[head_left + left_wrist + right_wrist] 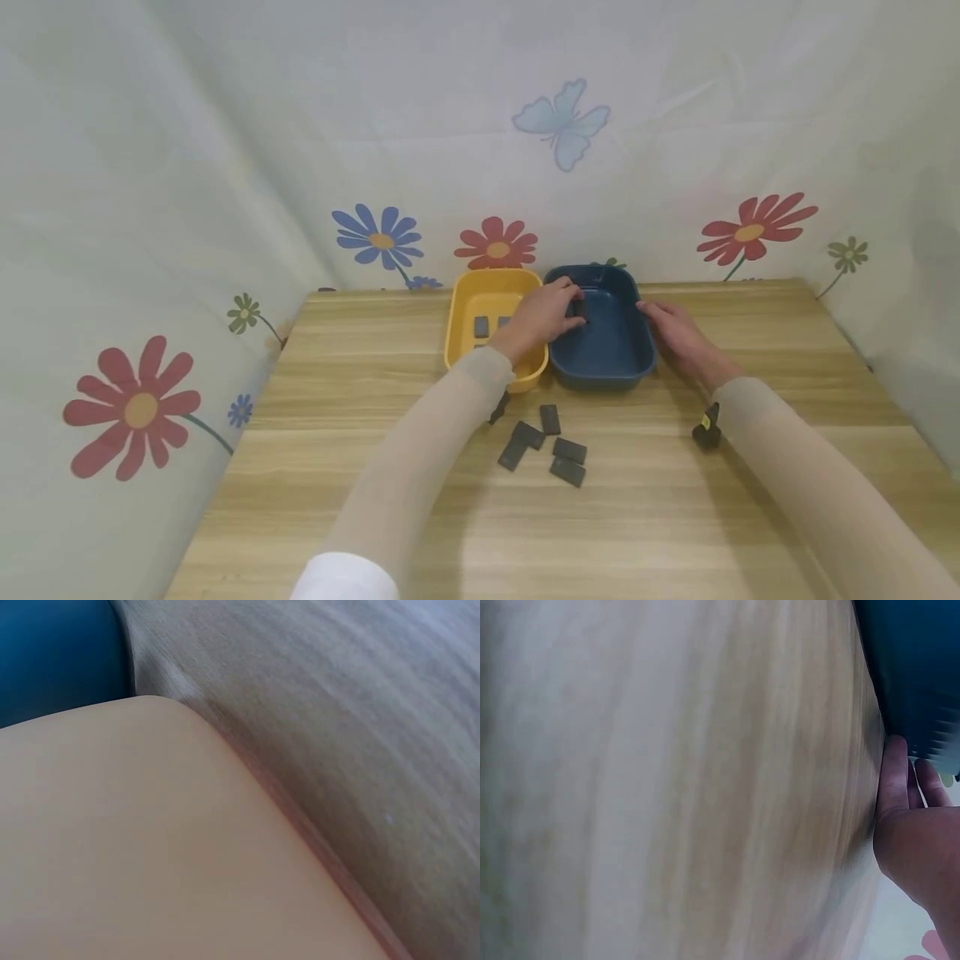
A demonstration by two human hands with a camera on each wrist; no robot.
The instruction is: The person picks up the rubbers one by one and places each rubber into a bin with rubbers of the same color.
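The left hand (542,313) is pinching a block (579,308) inside the blue tub (607,377); the right hand (681,337), fingers outstretched, is bracing its side; light pressure should be serving best.

From my end I see a pale, softly creased sheet (435,108) walling in the desk (360,400) at the back and on both sides. Its print shows a light-blue butterfly (564,125) above red flowers (140,410), blue flowers (381,239) and small green flowers (847,254). The desk's wood grain runs from side to side in the head view. The light reaches me soft, with faint shadows on the wood.
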